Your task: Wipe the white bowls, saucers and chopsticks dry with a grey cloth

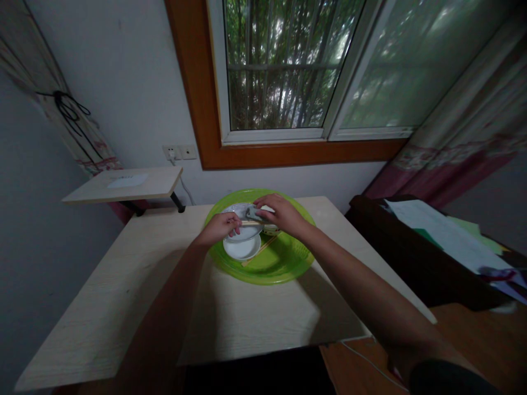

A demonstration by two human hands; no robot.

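Observation:
My left hand (219, 228) is closed on one end of a pair of light wooden chopsticks (249, 223), held level above a green plastic basin (263, 282). In my right hand (284, 213) is a small grey cloth (253, 213), pinched close against the chopsticks; how far it wraps them I cannot tell. Beneath my hands a large white plate (235, 208) leans inside the basin. A small white dish (242, 249) sits in front of it. Partly hidden under my right hand is a patterned bowl (272, 231). Another chopstick or pair (260, 252) lies slantwise beside the dish.
The basin stands on a pale wooden table (247, 312) near the wall. A raised shelf (123, 184) with a paper on it is at the left. To the right, a dark cabinet (382, 247) bears papers (440, 230). A white cable (366, 356) runs by the table's front edge.

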